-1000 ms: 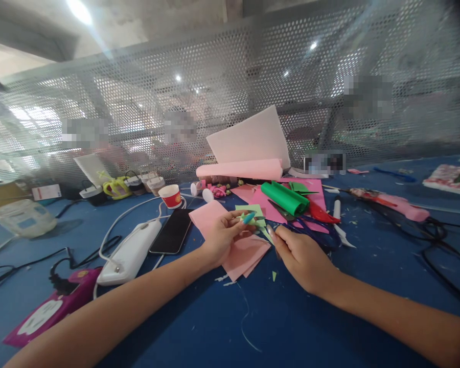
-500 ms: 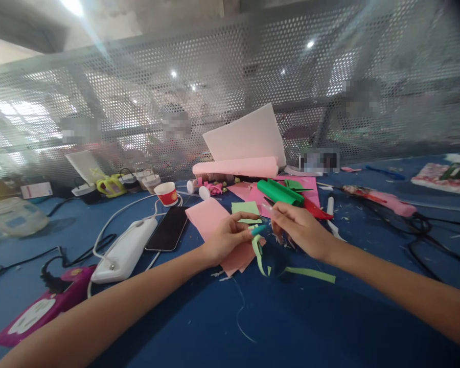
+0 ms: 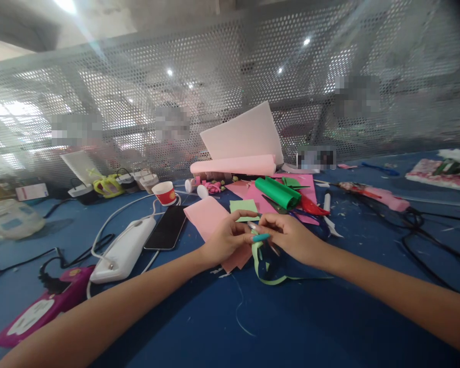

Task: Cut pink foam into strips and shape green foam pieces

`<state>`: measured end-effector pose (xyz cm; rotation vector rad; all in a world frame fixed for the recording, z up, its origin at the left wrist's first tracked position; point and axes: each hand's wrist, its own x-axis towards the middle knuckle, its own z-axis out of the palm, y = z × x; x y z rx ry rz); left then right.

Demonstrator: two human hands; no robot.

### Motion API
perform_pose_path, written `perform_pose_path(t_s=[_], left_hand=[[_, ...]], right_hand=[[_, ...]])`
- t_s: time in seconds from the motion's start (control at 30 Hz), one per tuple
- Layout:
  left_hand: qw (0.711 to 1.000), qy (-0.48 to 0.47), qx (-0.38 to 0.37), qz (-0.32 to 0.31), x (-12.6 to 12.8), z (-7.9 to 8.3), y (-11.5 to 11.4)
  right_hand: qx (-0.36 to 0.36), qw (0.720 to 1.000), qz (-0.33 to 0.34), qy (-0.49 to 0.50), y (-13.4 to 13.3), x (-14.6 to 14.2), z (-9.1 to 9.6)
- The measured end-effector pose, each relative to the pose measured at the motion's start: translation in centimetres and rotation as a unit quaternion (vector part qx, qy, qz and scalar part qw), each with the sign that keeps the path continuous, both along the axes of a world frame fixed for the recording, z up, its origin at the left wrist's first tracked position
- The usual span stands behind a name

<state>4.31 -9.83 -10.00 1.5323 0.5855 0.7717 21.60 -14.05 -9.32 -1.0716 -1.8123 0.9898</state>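
My left hand (image 3: 226,237) and my right hand (image 3: 295,240) meet above the blue table, fingertips together. Between them is a narrow light green strip (image 3: 272,281), pinched by the left thumb and fingers. It loops down from there and trails right along the tabletop. The right fingers are closed against the left ones at the strip's upper end; what exactly they grip is hidden. A folded pink sheet (image 3: 209,214) lies partly under my left hand. Just behind the fingers is a light green sheet (image 3: 243,207).
A green roll (image 3: 278,192) lies on pink sheets behind my hands. Leftward are a phone (image 3: 166,228), a white power bank-like box (image 3: 124,250) with cables, and a red paper cup (image 3: 164,194). A pink glue gun (image 3: 383,197) with black cord lies right.
My right hand has moved left and slightly down to join the left fingertips. The light green strip now bends in a loop beneath the hands. The view has shifted slightly.
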Motion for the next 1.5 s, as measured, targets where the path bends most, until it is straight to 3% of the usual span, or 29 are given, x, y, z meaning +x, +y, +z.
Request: perform_pose_path(t_s=[0.27,0.67,0.87,1.13,1.3,1.5], left_hand=[[0.999,-0.003,0.000,-0.037,-0.2,-0.4,0.1],[0.997,0.072,0.024,0.027,0.1,-0.5,0.1],[0.998,0.036,-0.023,-0.053,0.1,-0.4,0.4],[0.985,0.086,-0.064,-0.135,-0.3,0.5,0.5],[0.980,0.153,-0.013,-0.128,-0.2,0.9,0.7],[0.984,0.120,-0.067,-0.110,0.1,0.6,0.5]], right_hand=[[0.051,0.998,-0.029,-0.018,-0.5,0.0,0.1],[0.030,1.000,-0.002,-0.001,-0.7,-0.4,0.2],[0.044,0.999,-0.009,-0.020,-0.8,-0.8,0.2],[0.058,0.997,0.012,-0.053,-1.2,-1.0,0.3],[0.064,0.996,0.021,-0.061,-1.7,-1.1,0.8],[0.090,0.991,-0.040,-0.093,-1.5,-1.0,0.7]])
